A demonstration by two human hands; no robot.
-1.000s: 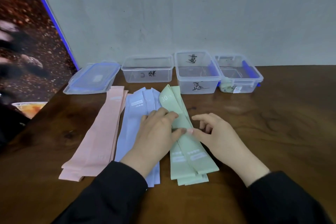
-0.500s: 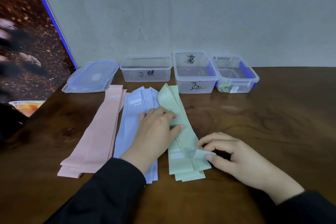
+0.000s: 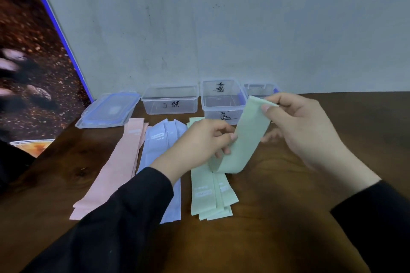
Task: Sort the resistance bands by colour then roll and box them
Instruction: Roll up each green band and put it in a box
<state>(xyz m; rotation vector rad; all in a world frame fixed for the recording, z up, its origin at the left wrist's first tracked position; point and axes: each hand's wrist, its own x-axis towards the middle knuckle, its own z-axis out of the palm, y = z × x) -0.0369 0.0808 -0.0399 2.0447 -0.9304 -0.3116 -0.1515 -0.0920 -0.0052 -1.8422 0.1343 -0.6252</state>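
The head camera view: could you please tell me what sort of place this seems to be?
Probably a makeshift indoor work desk: a dark wooden table against a plain grey wall, clear plastic boxes with handwritten labels, and a leaning printed board at the left.
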